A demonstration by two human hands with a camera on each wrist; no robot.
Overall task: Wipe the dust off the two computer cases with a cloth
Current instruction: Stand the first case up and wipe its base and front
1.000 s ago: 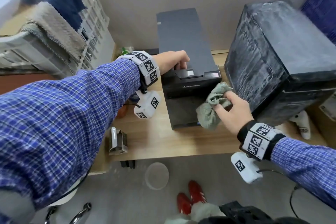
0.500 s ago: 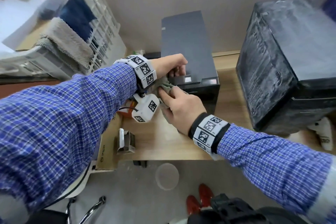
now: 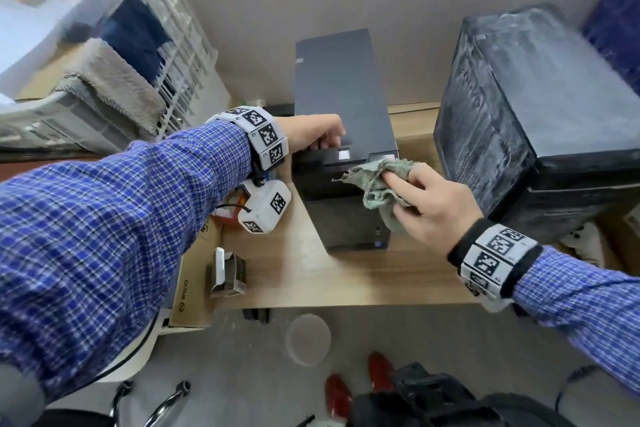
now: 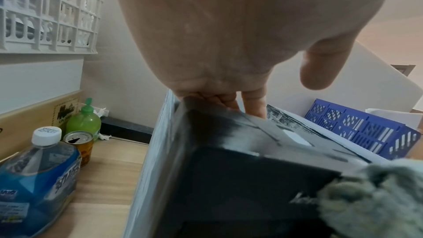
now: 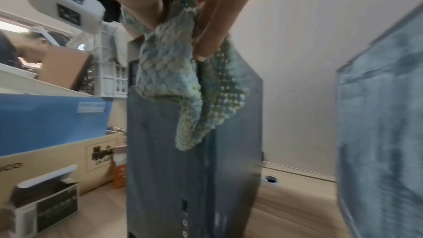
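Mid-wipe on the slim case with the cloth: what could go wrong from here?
1. The slim case stands tall and narrow; only the left hand steadies its top, so a hard sideways wipe might tip it.
2. The cloth hangs loose from the right hand and may slip from its grip.
3. The big case close beside is thick with dust that a passing sleeve could smear.

Right hand (image 5: 206, 6) grips a green knitted cloth (image 5: 183, 82) against the upper front edge of the slim dark computer case (image 5: 183, 178); dusty second case (image 5: 384, 133) stands apart.
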